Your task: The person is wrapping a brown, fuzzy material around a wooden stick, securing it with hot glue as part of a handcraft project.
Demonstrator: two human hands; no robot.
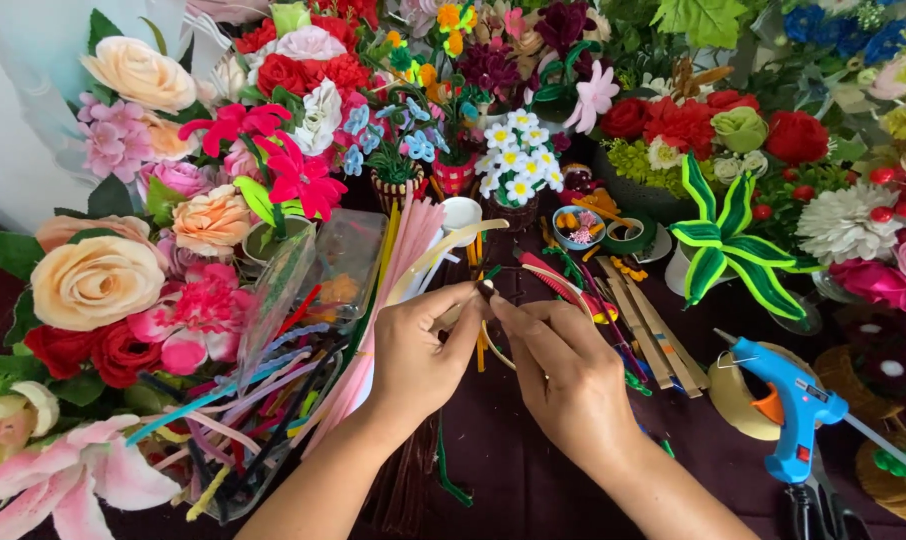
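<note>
i see my left hand (413,355) and right hand (563,375) with each grip pinching one thin dark stem (486,291), probably a pipe cleaner, steadying it; the blue glue gun (793,405) lies right of the grip.

Pipe cleaner heap (273,390) crowding the left; wooden sticks (653,335) and blue glue gun (793,405) blocking the right. Flower pots (518,165) walling the far side. Bare dark cloth (533,480) lying open between forearms.
</note>
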